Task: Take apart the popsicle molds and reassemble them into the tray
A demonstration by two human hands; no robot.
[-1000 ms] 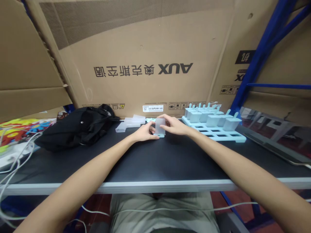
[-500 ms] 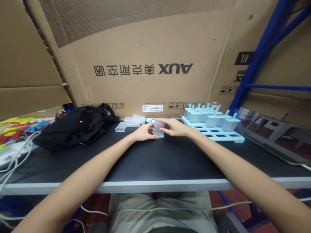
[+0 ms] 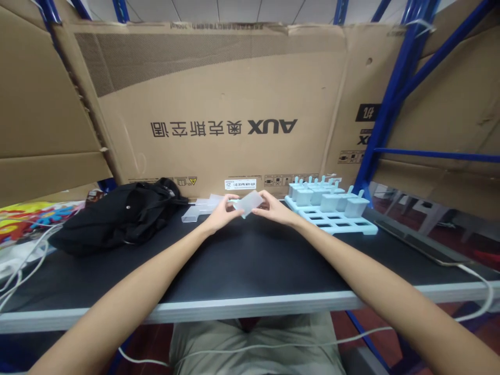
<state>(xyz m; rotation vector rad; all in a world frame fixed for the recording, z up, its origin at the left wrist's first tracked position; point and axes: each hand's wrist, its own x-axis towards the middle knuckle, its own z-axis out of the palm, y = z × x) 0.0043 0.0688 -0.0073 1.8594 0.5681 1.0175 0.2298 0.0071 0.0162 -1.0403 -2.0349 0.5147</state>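
Note:
Between my two hands, over the back middle of the black table, is a tilted translucent popsicle mold [image 3: 250,204] with a light-blue part at its left end. My left hand [image 3: 223,214] grips that blue end, which its fingers partly cover. The fingers of my right hand [image 3: 272,208] are closed on the mold's right end. Several loose clear molds [image 3: 194,211] lie just left of my left hand. Off to the right, a light-blue rack [image 3: 336,225] bears several filled-in molds [image 3: 329,202] with upright stick handles.
A black cloth bag [image 3: 121,216] lies on the left of the table [image 3: 250,276], beside white cables [image 3: 29,276] and colourful pieces [image 3: 42,216]. A large cardboard sheet [image 3: 219,94] stands behind. At the right are a dark flat device [image 3: 422,241] and a blue metal post [image 3: 385,125].
The mold has gone from upright near the table to tilted and raised, its blue end now toward my left hand. Both hands turned with it. The camera view has tipped upward.

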